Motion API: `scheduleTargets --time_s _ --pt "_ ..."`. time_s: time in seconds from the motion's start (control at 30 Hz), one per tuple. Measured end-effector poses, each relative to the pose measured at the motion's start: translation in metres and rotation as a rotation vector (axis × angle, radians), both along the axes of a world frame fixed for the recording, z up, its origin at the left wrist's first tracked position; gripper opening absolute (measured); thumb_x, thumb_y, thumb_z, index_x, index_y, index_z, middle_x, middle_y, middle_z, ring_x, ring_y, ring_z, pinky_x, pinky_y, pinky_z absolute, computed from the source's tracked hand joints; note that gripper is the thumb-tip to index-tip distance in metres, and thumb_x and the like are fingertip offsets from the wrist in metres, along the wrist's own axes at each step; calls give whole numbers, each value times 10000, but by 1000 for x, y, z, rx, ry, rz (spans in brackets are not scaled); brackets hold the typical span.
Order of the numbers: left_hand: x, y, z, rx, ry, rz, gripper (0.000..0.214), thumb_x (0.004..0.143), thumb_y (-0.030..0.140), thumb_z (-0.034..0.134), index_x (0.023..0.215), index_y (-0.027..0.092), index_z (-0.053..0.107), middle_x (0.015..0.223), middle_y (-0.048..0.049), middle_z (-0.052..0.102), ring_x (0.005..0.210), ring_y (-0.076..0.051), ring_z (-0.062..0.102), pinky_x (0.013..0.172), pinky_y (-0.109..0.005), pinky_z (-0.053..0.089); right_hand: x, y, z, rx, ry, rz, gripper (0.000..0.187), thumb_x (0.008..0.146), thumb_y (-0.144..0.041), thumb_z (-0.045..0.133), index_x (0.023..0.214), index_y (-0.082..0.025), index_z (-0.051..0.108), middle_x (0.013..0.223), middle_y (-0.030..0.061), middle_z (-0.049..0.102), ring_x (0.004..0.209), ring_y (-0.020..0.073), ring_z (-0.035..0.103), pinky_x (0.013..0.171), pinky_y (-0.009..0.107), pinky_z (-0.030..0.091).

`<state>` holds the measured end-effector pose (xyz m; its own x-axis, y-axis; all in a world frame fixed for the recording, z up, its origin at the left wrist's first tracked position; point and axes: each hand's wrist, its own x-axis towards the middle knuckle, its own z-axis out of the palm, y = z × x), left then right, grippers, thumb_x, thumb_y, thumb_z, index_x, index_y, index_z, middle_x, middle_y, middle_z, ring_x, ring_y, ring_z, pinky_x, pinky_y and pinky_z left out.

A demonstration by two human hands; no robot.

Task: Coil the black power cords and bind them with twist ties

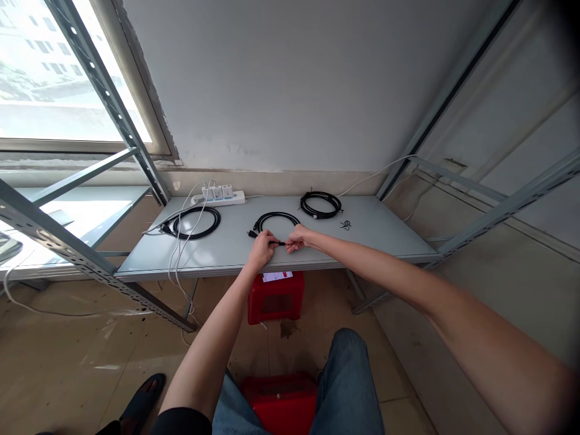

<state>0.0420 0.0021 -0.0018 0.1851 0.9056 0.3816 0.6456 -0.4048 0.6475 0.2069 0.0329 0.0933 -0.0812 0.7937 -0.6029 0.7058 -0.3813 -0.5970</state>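
A coiled black cable (274,219) lies on the grey shelf top (226,251) near its front edge. My left hand (263,248) is closed on one end of this cable, fingers pinched around it. My right hand (299,237) is closed on the same cable a little to the right, the short black stretch running between both hands. A second black coil (196,222) lies to the left. A third, smaller black coil (321,204) lies further back on the right.
A white power strip (218,196) with plugged chargers and white leads sits at the back of the shelf. A small black twist tie (345,225) lies right of the coils. Red stools (275,296) stand below. Metal rack posts (113,109) flank both sides.
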Motion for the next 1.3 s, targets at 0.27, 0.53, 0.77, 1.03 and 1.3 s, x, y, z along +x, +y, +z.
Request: scheduleTargets --time_s 0.27,0.53,0.77,1.03,1.3 --pt "-2 0 1 0 -16 -4 223 881 86 651 965 202 822 1011 -70 649 1016 -233 628 958 -372 524 18 -9 0 41 163 118 216 924 -184 743 754 -81 656 587 12 644 471 63 564 466 153 467" --pt "-2 -2 4 -10 -3 4 240 876 91 650 970 223 828 1005 -69 648 1011 -235 626 954 -377 526 14 -23 1 572 -527 744 201 1002 -242 578 1003 -96 716 1004 176 746 906 254 735 746 283 549" --pt "-2 -3 7 -2 4 -4 239 878 87 606 919 192 817 1002 -85 651 985 -233 622 946 -376 527 11 -31 -4 992 -948 1276 553 848 -29 651 1383 -103 528 1214 202 660 945 248 711 773 311 540" --pt "-2 0 3 -1 1 -4 222 874 108 639 947 203 827 989 -75 650 995 -227 619 955 -372 522 15 -18 -3 1134 -839 1589 327 938 12 399 1003 -34 716 929 204 724 816 233 675 679 321 472" --pt "-1 -2 6 6 -6 1 227 865 92 633 912 203 825 988 -72 650 984 -227 624 950 -373 525 5 -11 -4 996 -772 1497 278 865 27 492 767 -100 719 844 174 737 809 242 667 705 331 456"
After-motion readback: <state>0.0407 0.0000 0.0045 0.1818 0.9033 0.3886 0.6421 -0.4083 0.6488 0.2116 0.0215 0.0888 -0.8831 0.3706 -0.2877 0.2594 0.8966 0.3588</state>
